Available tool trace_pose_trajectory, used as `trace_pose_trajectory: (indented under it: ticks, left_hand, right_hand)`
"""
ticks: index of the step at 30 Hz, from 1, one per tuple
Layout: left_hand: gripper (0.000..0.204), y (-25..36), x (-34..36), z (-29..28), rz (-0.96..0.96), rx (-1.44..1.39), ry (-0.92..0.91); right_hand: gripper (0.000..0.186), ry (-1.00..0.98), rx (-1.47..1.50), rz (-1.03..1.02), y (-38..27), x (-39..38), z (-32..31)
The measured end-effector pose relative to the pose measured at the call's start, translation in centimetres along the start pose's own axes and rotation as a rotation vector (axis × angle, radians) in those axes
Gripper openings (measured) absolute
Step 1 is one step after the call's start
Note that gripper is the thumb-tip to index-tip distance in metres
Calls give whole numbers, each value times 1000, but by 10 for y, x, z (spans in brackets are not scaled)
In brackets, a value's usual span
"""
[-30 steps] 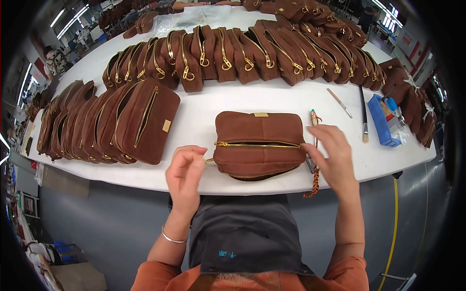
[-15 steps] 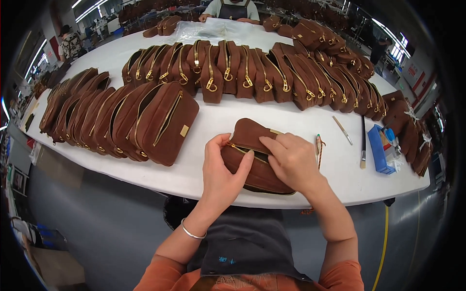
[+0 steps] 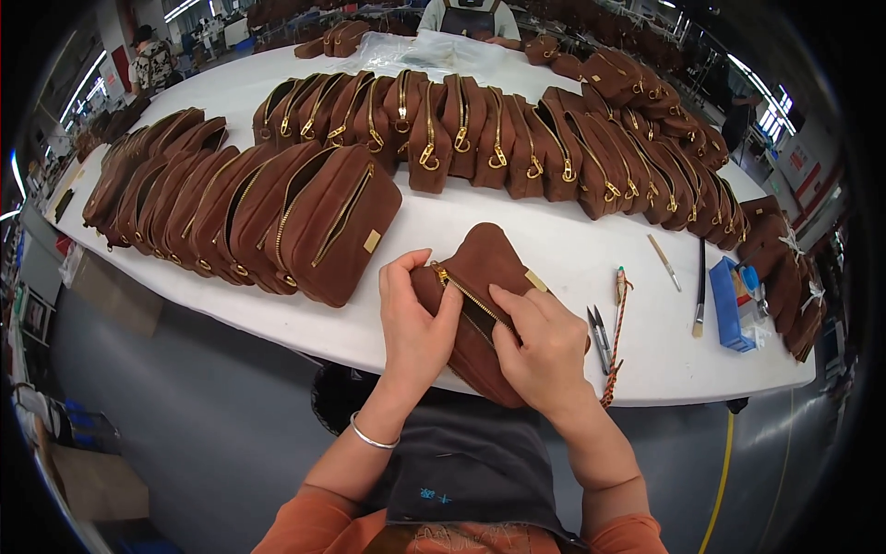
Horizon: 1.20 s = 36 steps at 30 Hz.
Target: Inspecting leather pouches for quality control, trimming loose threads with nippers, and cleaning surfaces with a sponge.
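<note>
A brown zip pouch (image 3: 486, 257) with a gold zip and a small gold plate (image 3: 534, 280) lies at the near edge of the white table, its zip partly undone. My left hand (image 3: 412, 323) grips the pouch's left end, with the thumb beside the gold zip slider (image 3: 444, 276). On the other side my right hand (image 3: 548, 351) pinches the pouch's body near the zip opening, its fingers bent over the brown material. Part of the pouch's near side is hidden under the right hand.
Rows of similar brown pouches (image 3: 340, 235) stand left and behind. To the right lie a pointed dark metal tool (image 3: 601, 340), a braided cord (image 3: 616, 346), two brushes (image 3: 699, 295), a blue box (image 3: 727, 309) and tied brown pieces (image 3: 784, 268). A person (image 3: 469, 20) stands across the table.
The pouch has turned clockwise, its right end coming nearer to me. My right hand has moved nearer with it, and the pointed tool beside it has come into sight.
</note>
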<state>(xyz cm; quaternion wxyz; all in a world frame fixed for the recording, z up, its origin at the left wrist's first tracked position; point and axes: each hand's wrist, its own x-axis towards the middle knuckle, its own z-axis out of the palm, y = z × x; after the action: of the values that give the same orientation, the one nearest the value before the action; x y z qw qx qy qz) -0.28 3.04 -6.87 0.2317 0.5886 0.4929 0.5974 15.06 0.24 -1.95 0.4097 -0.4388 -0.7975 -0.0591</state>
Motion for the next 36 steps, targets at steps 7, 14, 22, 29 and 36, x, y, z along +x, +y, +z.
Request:
trace_pose_trajectory:
  ticks: [7, 14, 22, 29, 36]
  left_hand:
    - [26, 1, 0, -4, 15, 4, 58]
    - [26, 0, 3, -2, 7, -77, 39]
    - [14, 6, 6, 3, -110, -227, -304]
    - [18, 12, 6, 6, -146, -232, -395]
    - [35, 19, 2, 11, -13, -226, -329]
  right_hand:
    - [31, 19, 55, 22, -12, -3, -2]
    - [26, 142, 113, 35, -6, 8, -7]
    - [14, 241, 145, 174, 32, 26, 5]
    - [16, 204, 193, 301, 50, 21, 20]
    - [13, 152, 206, 409, 45, 9, 12]
